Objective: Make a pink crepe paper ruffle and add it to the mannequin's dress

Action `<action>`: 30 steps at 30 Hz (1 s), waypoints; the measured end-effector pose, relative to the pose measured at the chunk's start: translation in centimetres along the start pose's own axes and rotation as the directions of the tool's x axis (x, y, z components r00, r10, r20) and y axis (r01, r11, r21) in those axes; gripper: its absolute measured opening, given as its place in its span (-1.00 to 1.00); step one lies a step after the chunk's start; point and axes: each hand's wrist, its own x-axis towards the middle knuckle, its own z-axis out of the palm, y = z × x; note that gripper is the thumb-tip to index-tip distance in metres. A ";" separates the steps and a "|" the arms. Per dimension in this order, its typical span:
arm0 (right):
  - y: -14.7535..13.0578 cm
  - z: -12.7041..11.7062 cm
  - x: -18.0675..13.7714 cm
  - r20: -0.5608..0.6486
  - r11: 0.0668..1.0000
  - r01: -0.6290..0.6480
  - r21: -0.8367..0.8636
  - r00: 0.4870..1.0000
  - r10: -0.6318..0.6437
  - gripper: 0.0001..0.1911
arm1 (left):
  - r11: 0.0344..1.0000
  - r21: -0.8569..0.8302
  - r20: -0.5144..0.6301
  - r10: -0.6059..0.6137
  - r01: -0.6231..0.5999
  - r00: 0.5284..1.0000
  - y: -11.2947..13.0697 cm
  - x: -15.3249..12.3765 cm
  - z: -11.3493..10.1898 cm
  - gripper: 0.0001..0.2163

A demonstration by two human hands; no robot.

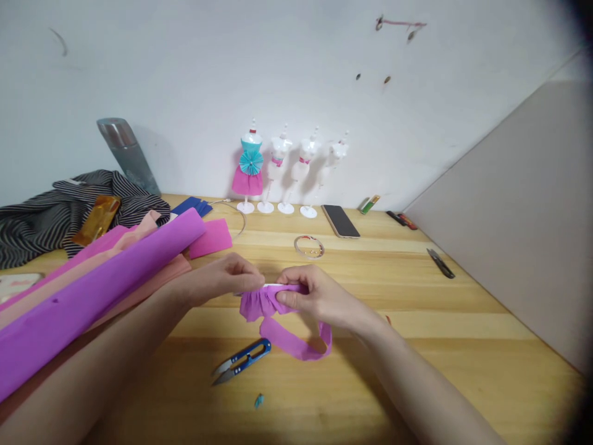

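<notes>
L hand [227, 275] & R hand [315, 300] pinching purple crepe strip [278, 309]

Our bare forearms angled in from the near left and near right, converging toward the middle. Our left hand [227, 275] and right hand [315, 296] sat just beside each other, both with thumb and fingers pinched closed, the right thumb pointing left.
</notes>
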 end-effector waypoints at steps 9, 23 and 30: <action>-0.2 0.7 -0.1 -0.239 0.997 0.047 -0.057 0.969 -0.059 -0.73 | 0.999 -0.029 -0.106 -0.049 0.046 0.993 0.4 0.3 0.9 -0.80; -0.5 1.5 -0.5 -0.359 0.979 0.069 -0.192 0.924 -0.135 -0.82 | 0.785 0.617 -0.349 0.336 -0.056 0.875 1.2 -0.2 2.6 -0.80; -0.5 1.5 -0.4 -0.264 0.993 0.090 -0.078 0.959 -0.108 -0.76 | 0.811 0.585 -0.359 0.259 0.000 0.897 1.1 -0.3 2.5 -0.83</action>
